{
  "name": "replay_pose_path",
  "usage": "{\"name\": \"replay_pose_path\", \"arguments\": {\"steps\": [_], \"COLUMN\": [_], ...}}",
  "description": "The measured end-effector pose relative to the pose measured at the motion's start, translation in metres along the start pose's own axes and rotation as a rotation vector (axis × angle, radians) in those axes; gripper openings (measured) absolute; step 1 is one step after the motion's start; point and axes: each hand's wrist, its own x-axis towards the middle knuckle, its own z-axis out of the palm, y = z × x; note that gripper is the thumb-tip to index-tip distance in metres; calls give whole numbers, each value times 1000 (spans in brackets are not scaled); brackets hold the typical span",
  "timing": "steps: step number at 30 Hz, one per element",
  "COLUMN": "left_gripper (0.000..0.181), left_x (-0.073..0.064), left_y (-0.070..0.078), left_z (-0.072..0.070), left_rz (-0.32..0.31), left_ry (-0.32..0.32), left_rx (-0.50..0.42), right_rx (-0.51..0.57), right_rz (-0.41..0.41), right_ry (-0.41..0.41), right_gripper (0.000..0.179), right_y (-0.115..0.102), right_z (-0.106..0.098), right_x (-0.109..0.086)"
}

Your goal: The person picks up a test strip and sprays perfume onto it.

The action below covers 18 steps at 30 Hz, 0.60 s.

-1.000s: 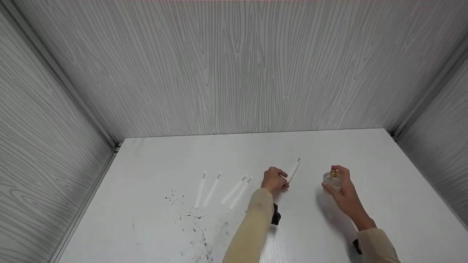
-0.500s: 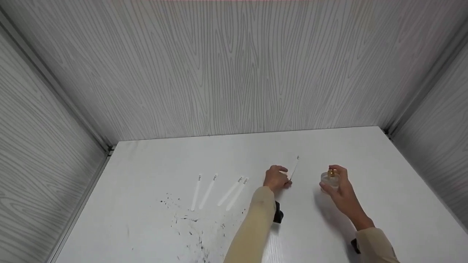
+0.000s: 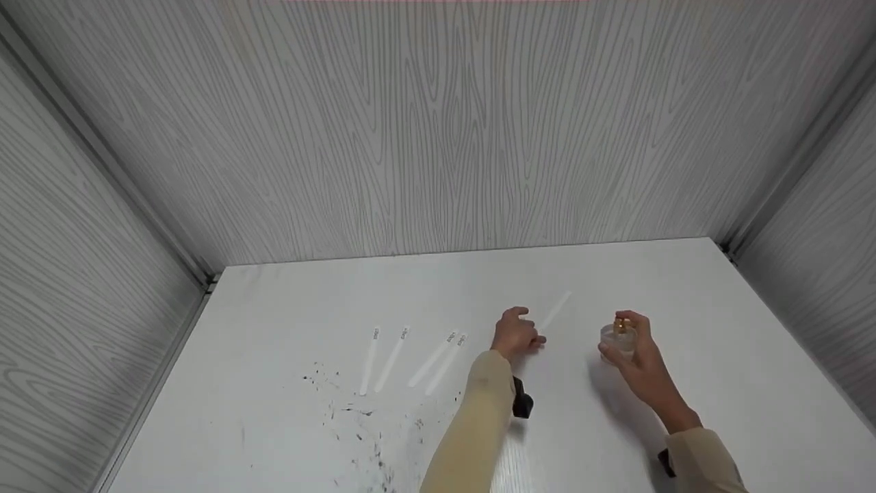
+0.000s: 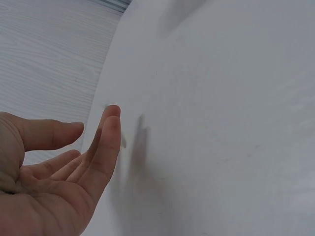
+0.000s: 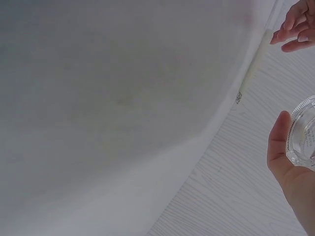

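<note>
My right hand (image 3: 643, 356) holds a clear round glass perfume bottle (image 3: 618, 342) with a gold neck, a finger on its top. In the right wrist view only part of the bottle (image 5: 304, 135) shows behind the thumb. My left hand (image 3: 517, 333) reaches forward to its left, thumb and fingers spread apart, as the left wrist view shows of the same hand (image 4: 64, 172). A white paper strip (image 3: 556, 310) lies just beyond its fingertips; whether they touch cannot be told. Printing marks one end of that strip (image 5: 253, 66) in the right wrist view.
Several printed white strips (image 3: 397, 357) lie on the white table (image 3: 287, 322) left of the left hand. Dark specks (image 3: 369, 424) mark the table nearer the front. Wood-grain panels (image 3: 438, 137) enclose the back and sides.
The left thumb and fingers have spread apart. The strip they held has turned from edge-on to its broad side, its printing hidden from the head view. The right hand keeps the bottle in place.
</note>
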Motion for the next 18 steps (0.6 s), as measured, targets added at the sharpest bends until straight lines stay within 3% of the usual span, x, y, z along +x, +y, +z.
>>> {"name": "replay_pose_path", "arguments": {"steps": [6, 18], "left_gripper": [40, 28], "left_x": [-5, -18], "left_y": [-3, -14], "left_z": [-4, -21], "left_rz": [-26, 51], "left_ry": [9, -38], "left_rx": [6, 83], "right_rx": [-26, -45], "right_rz": [13, -24], "right_ry": [-5, 4], "right_gripper": [55, 58], "right_y": [-1, 5], "right_z": [-1, -1], "right_x": [0, -2]}}
